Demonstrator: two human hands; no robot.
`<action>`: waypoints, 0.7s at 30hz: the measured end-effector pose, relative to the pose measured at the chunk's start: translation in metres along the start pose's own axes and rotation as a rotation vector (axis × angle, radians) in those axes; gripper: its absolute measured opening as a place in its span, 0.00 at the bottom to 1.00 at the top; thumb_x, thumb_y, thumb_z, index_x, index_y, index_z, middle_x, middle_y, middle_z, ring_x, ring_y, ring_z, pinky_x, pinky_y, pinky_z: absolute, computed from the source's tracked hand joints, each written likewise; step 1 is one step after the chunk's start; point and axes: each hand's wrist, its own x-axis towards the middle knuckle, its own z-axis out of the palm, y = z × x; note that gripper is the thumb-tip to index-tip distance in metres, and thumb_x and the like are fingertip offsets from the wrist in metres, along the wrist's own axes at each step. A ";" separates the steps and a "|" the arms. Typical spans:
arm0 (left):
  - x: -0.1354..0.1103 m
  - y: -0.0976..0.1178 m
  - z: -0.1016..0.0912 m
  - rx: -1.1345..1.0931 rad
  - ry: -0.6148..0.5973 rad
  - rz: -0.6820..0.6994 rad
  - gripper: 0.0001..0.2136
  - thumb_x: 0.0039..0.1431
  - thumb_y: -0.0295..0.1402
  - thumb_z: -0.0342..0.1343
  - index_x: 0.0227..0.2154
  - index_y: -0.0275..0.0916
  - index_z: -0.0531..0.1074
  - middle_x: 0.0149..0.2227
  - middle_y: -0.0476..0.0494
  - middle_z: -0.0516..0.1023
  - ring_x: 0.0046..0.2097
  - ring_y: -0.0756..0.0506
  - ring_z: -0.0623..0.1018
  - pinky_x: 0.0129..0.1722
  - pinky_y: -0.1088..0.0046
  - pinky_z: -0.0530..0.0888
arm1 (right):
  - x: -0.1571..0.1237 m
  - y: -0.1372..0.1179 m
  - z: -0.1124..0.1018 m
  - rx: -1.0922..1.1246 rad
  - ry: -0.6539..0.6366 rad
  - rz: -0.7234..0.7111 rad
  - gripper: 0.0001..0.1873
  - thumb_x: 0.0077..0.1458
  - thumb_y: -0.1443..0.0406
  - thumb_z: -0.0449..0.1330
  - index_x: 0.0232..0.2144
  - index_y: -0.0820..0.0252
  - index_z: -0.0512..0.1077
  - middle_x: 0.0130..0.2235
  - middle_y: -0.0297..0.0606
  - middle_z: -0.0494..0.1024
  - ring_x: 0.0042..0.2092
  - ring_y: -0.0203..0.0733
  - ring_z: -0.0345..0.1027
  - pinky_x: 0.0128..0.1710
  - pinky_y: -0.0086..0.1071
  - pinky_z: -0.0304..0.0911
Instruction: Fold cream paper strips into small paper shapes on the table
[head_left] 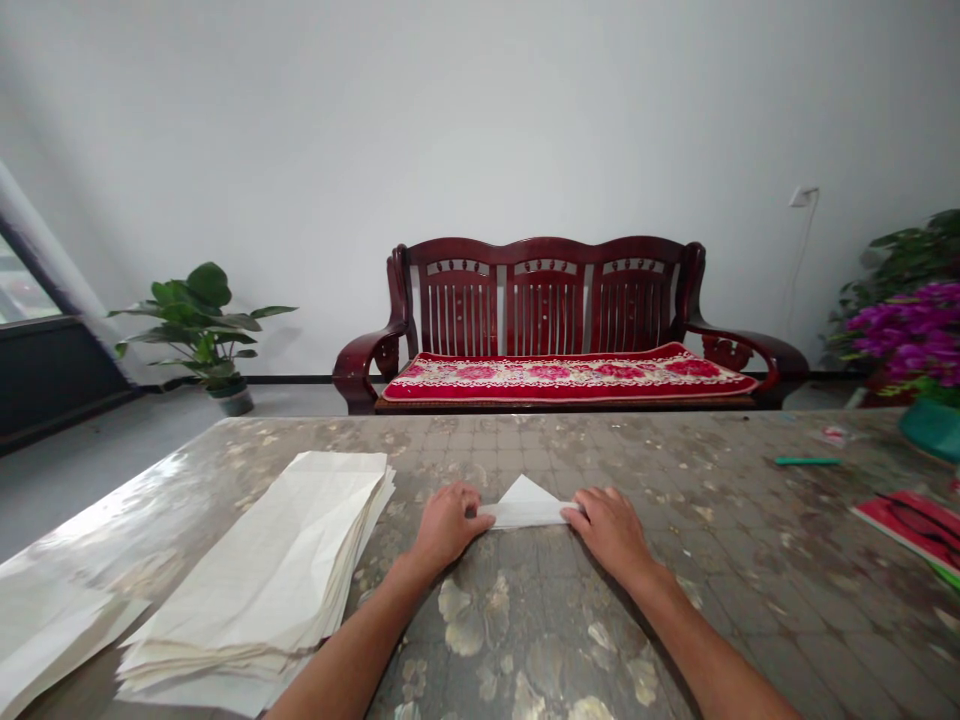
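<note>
Centre of worktop [697,530], near edge: I log folded white paper [526,510], triangular point up, lying flat between hands. Left hand [448,527] holds its left end, right hand [611,530] its right end; hands apart, each closed on paper against surface. Stack of creased lined sheets [262,570] just left of left hand. Green pen [808,461], red booklet [915,525] far right.

1 head-worn camera looks forward and down over a table [675,610] toward a wooden bench [544,305] beyond.
</note>
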 end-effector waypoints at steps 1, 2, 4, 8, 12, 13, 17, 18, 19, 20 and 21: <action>-0.001 0.000 0.000 -0.001 -0.001 0.005 0.07 0.54 0.36 0.61 0.24 0.40 0.75 0.43 0.47 0.78 0.46 0.45 0.75 0.50 0.70 0.66 | 0.000 0.000 0.000 0.000 -0.003 0.000 0.11 0.61 0.57 0.57 0.30 0.55 0.71 0.36 0.35 0.77 0.41 0.45 0.65 0.37 0.34 0.48; -0.002 0.000 0.000 0.000 0.001 0.008 0.07 0.56 0.36 0.60 0.24 0.41 0.76 0.44 0.47 0.78 0.46 0.45 0.75 0.51 0.68 0.65 | 0.001 0.000 0.000 -0.001 -0.007 0.000 0.11 0.61 0.56 0.57 0.30 0.55 0.71 0.36 0.35 0.77 0.41 0.45 0.65 0.37 0.34 0.48; -0.004 -0.001 0.000 0.008 0.014 0.007 0.10 0.59 0.36 0.56 0.25 0.42 0.77 0.45 0.47 0.79 0.48 0.44 0.75 0.53 0.66 0.65 | 0.001 0.001 0.001 -0.003 -0.013 0.000 0.12 0.61 0.56 0.57 0.30 0.55 0.72 0.36 0.35 0.77 0.41 0.45 0.65 0.37 0.34 0.48; -0.008 0.000 0.002 0.004 0.064 -0.025 0.08 0.57 0.36 0.59 0.25 0.42 0.78 0.46 0.46 0.78 0.49 0.43 0.75 0.55 0.63 0.64 | 0.003 0.001 0.001 -0.007 -0.024 0.003 0.12 0.61 0.55 0.57 0.30 0.55 0.72 0.36 0.35 0.78 0.41 0.46 0.65 0.37 0.34 0.48; -0.012 0.004 0.002 -0.005 0.101 -0.063 0.08 0.52 0.36 0.63 0.21 0.40 0.75 0.47 0.45 0.77 0.50 0.41 0.74 0.56 0.62 0.64 | 0.005 0.001 0.001 -0.013 -0.032 0.020 0.13 0.60 0.54 0.57 0.30 0.55 0.72 0.36 0.35 0.78 0.40 0.46 0.65 0.37 0.34 0.48; -0.013 0.005 0.002 0.003 0.105 -0.066 0.08 0.52 0.36 0.63 0.21 0.40 0.75 0.47 0.45 0.77 0.51 0.41 0.74 0.56 0.61 0.63 | 0.005 0.001 0.001 -0.015 -0.032 0.025 0.13 0.60 0.54 0.57 0.30 0.55 0.71 0.36 0.35 0.78 0.40 0.46 0.65 0.37 0.34 0.48; -0.014 0.008 0.002 0.057 0.110 -0.082 0.07 0.51 0.35 0.62 0.21 0.40 0.75 0.45 0.45 0.77 0.50 0.41 0.73 0.55 0.60 0.63 | 0.005 0.000 0.002 -0.023 -0.021 0.043 0.13 0.60 0.55 0.57 0.30 0.55 0.72 0.36 0.36 0.78 0.41 0.46 0.65 0.36 0.35 0.48; -0.014 0.008 0.002 0.071 0.108 -0.085 0.07 0.51 0.34 0.62 0.22 0.40 0.74 0.44 0.45 0.77 0.50 0.41 0.73 0.55 0.60 0.63 | 0.005 0.000 0.003 -0.023 -0.017 0.046 0.13 0.60 0.55 0.57 0.30 0.55 0.72 0.36 0.36 0.78 0.41 0.46 0.65 0.36 0.35 0.48; -0.015 0.008 0.002 0.086 0.107 -0.086 0.06 0.52 0.34 0.61 0.22 0.40 0.74 0.44 0.45 0.76 0.49 0.41 0.73 0.55 0.60 0.63 | 0.004 0.000 0.003 -0.021 -0.013 0.050 0.13 0.60 0.55 0.57 0.29 0.55 0.72 0.36 0.36 0.78 0.41 0.46 0.65 0.36 0.35 0.48; -0.016 0.008 0.003 0.102 0.109 -0.088 0.06 0.52 0.34 0.61 0.23 0.40 0.74 0.43 0.44 0.76 0.49 0.41 0.73 0.55 0.59 0.64 | 0.004 0.001 0.003 -0.018 -0.008 0.058 0.13 0.60 0.55 0.57 0.29 0.55 0.72 0.36 0.36 0.78 0.41 0.46 0.65 0.36 0.35 0.48; -0.017 0.007 0.004 0.120 0.116 -0.092 0.05 0.53 0.34 0.60 0.26 0.40 0.75 0.43 0.43 0.76 0.48 0.41 0.73 0.54 0.59 0.64 | 0.003 0.001 0.002 -0.014 -0.003 0.068 0.13 0.60 0.54 0.57 0.29 0.55 0.71 0.36 0.36 0.78 0.41 0.46 0.65 0.36 0.35 0.48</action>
